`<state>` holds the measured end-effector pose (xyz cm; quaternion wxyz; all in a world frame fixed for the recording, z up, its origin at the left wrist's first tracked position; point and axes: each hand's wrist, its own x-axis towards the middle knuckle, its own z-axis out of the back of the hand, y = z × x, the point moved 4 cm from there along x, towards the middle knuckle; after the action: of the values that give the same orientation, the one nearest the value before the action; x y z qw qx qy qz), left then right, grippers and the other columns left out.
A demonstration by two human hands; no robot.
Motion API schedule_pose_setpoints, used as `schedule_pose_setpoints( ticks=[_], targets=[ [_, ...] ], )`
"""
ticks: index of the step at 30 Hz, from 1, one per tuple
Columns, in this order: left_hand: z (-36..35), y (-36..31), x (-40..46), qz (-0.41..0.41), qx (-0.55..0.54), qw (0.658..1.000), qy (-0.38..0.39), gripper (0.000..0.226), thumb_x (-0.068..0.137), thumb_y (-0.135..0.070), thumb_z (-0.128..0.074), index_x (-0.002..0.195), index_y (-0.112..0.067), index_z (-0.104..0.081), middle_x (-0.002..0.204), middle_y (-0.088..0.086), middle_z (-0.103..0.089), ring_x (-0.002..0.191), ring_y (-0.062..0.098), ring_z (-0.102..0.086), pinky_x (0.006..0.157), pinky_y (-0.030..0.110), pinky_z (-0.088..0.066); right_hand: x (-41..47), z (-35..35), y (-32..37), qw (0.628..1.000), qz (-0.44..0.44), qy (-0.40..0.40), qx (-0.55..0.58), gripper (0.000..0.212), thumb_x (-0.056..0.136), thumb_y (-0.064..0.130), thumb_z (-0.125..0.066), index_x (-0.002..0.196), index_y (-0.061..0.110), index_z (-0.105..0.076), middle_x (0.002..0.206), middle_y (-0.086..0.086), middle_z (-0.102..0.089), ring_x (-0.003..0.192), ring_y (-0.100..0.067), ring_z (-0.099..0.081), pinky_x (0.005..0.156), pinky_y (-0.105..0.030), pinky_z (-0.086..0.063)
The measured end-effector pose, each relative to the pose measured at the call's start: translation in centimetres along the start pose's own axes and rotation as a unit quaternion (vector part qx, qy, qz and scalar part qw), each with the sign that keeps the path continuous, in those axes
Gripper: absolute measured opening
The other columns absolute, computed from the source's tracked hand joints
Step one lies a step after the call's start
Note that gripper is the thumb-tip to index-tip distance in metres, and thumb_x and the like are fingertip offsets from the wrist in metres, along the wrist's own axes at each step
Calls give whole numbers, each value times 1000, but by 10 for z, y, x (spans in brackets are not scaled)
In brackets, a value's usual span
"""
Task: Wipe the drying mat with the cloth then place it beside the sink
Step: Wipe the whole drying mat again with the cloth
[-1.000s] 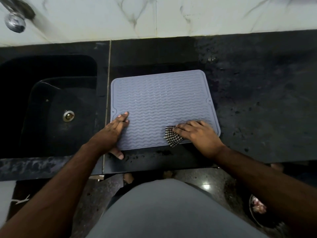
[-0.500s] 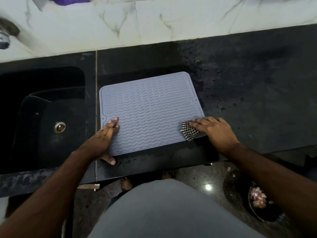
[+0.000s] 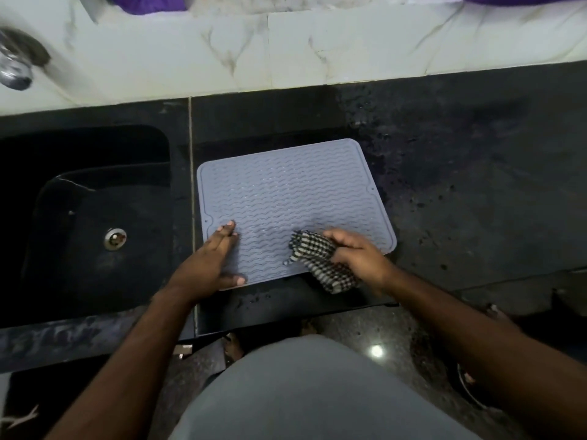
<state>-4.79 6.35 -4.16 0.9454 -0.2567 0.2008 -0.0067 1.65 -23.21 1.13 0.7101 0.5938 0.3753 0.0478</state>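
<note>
**Friend:** Where is the drying mat (image 3: 292,204)?

**Me:** It lies flat on the black desk (image 3: 460,185), just beside the sink (image 3: 95,223). The sink is on my left. The mat is grey-blue and has wavy lines all over it. It sits a little turned, so its far right corner points away from me.

**Friend:** What is your left hand (image 3: 206,265) doing?

**Me:** It lies flat on the near left corner of the mat. My fingers (image 3: 227,231) are straight and spread out on the wavy lines. My thumb rests near the front edge of the mat. That grip is open. It holds nothing. It only presses down on the mat.

**Friend:** And your right hand (image 3: 359,255)?

**Me:** My right grip is closed around the cloth (image 3: 317,262). The cloth has small black and white squares. It is bunched up in my hand. One end sticks out to the left and touches the mat near its front edge. The other end hangs past the mat's front edge, over the dark desk.

**Friend:** What else do you see?

**Me:** A white wall with grey streaks (image 3: 317,52) runs behind the desk. A shiny tap (image 3: 16,71) is at the top left, but it looks blurry. The sink has a round silver drain (image 3: 115,239) in its bottom. The desk looks wet and spotty to the right of the mat.
</note>
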Motion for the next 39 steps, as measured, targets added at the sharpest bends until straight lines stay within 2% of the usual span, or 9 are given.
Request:
schedule_pose_setpoints(
  ticks=[2,4,7,11,16,19,28,33,39],
  targets=[
    [-2,3,-4,-11,-6,1000,-17,109,77,-47,-82,160,-16,-19,168,-7,4,154,12,4,124,31,-5,5,-44,-5,977,-84,55,190,33,94,-3,-42,117,4,-65,106,-10,-72,91,-18,-68,78,-25,-55],
    [-1,9,-8,-19,7,999,-39,107,76,-50,-81,160,-18,-22,168,-4,-1,155,15,2,123,33,-3,11,-80,-4,974,-88,88,191,23,102,14,-51,116,8,-67,110,-12,-74,94,-16,-70,84,-29,-57],
    [3,20,-13,-28,56,997,-55,105,78,-58,-75,160,-24,-19,168,-6,-2,155,14,-1,122,36,-1,27,-113,0,992,39,66,-95,37,91,21,-73,122,6,-62,116,-19,-70,101,-18,-66,93,-45,-53],
    [10,35,-20,-58,78,995,-25,105,81,-52,-74,161,-25,-10,167,-10,2,153,8,2,126,40,-5,46,-142,12,863,150,0,-482,51,87,39,-69,135,32,-52,123,3,-63,111,-23,-62,91,-41,-52],
    [17,51,-22,-69,38,997,-9,110,76,-50,-77,161,-23,-12,167,-11,0,152,2,4,122,33,1,52,-171,13,743,253,-11,-620,42,94,26,-52,135,37,-52,115,1,-58,107,-24,-59,82,-40,-46],
    [16,52,-22,-72,27,997,-16,99,81,-43,-72,161,-25,-16,168,-12,-4,152,-2,2,125,37,-2,53,-187,4,704,271,-12,-656,43,93,24,-37,130,34,-56,116,0,-58,107,-24,-56,81,-41,-43],
    [17,36,-20,16,56,998,14,93,85,-51,-66,158,-26,-15,168,-14,1,153,3,0,125,47,-2,58,-184,-4,726,236,-40,-644,47,90,29,-30,121,40,-64,108,0,-54,98,-24,-50,76,-41,-40],
    [11,15,-12,110,185,973,80,124,76,-46,-81,160,-16,5,167,-6,19,154,11,9,124,45,5,49,-151,-16,735,229,-59,-635,34,94,32,-52,124,46,-60,110,4,-52,99,-21,-49,78,-38,-39],
    [17,8,-14,102,187,973,86,131,70,-44,-87,160,-12,2,167,-2,17,155,17,7,126,45,2,38,-109,-18,731,205,-62,-648,44,91,32,-36,124,45,-62,111,3,-56,98,-22,-52,78,-38,-39]
  ],
)
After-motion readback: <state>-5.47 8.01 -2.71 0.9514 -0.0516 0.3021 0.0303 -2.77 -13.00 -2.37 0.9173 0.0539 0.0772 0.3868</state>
